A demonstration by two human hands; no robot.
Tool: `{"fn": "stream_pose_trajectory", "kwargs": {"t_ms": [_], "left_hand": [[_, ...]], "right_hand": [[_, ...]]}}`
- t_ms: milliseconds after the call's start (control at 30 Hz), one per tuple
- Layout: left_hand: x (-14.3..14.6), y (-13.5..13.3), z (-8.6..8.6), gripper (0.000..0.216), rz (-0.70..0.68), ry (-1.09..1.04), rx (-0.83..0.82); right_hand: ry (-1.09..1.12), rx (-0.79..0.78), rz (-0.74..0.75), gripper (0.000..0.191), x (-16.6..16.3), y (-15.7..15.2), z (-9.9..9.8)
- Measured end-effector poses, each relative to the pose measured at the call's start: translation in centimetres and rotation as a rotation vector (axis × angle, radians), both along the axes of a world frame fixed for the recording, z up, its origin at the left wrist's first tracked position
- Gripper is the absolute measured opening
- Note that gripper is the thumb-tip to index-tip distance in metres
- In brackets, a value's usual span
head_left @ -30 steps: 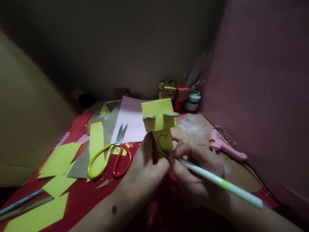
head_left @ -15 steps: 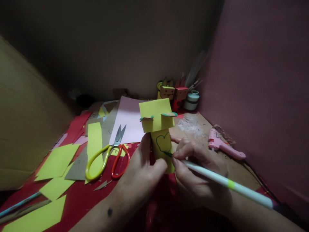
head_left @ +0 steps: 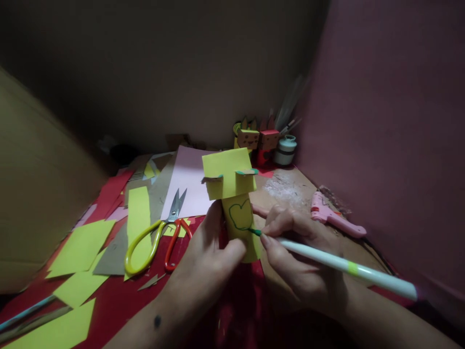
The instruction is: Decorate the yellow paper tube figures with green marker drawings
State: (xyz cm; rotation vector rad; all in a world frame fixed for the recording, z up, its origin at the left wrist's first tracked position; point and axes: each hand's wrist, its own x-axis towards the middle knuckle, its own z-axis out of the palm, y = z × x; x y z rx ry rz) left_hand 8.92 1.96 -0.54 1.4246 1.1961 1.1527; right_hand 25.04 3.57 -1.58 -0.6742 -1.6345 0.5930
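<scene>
A yellow paper figure stands upright in the middle, with a box-shaped head on a tube body. Two small cardboard flaps edged in green stick out from its head. My left hand is closed around the body from the left, thumb across its lower front. A green heart outline is drawn on the body. Pinched in my right hand is a white felt-tip pen with a lime band. Its green tip is at the heart's lower right edge; whether it touches the paper I cannot tell.
Scissors with yellow and red handles lie at left, among yellow paper pieces and a pink sheet. A pink glue gun lies at right. Small paper figures and a pale jar stand behind.
The heart outline's right side looks more complete. The pen tip has shifted slightly off its lower point, showing more green. The whole view has moved a little, and my left hand keeps its hold.
</scene>
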Motion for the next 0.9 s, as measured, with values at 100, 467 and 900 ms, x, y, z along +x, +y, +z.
{"fn": "stream_pose_trajectory", "kwargs": {"t_ms": [100, 467, 900], "left_hand": [[-0.02, -0.06, 0.13, 0.038, 0.002, 0.029, 0.007], [-0.08, 0.21, 0.41, 0.038, -0.023, 0.014, -0.033], [0.03, 0.01, 0.72, 0.036, -0.020, 0.044, -0.047]], "right_hand": [[0.080, -0.055, -0.015, 0.020, 0.05, 0.18, 0.20], [0.211, -0.147, 0.009, 0.019, 0.01, 0.27, -0.34], [0.215, -0.131, 0.003, 0.018, -0.13, 0.60, -0.24]]}}
